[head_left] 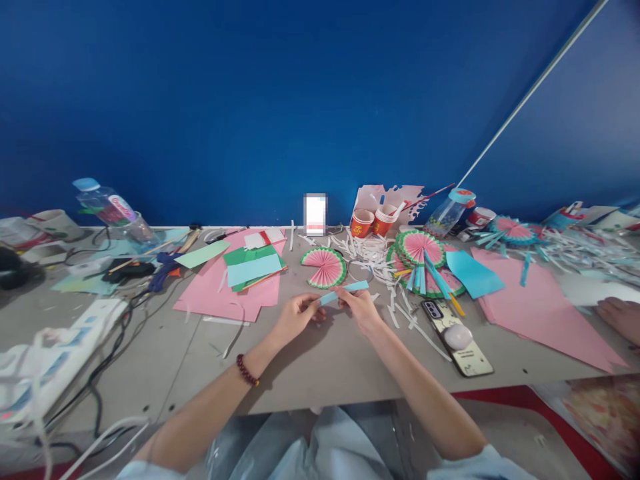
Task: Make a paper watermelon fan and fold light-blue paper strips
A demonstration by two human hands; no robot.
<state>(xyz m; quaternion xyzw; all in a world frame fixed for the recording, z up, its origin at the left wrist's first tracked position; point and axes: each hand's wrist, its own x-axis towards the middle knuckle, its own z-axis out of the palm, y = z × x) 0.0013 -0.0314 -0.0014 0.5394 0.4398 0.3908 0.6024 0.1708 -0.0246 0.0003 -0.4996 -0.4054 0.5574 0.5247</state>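
A light blue paper strip (344, 292) is stretched between my two hands above the grey table. My left hand (301, 313) pinches its left end, with a dark bead bracelet on that wrist. Further along the strip, my right hand (358, 305) grips it with thumb and fingers, and the strip's right end sticks out past them. Just beyond the strip lies a pleated pink paper fan (324, 268) with a green edge, spread to most of a circle. Finished-looking round pleated fans (423, 251) with blue strips for handles are stacked to the right.
Pink sheets (200, 293) with green and light blue paper lie to the left. White paper scraps (370, 252) spread behind and right. Red paper cups (362, 224), a phone (465, 347) and a bottle (113, 203) stand or lie about. Another person's hand (620, 317) rests at far right.
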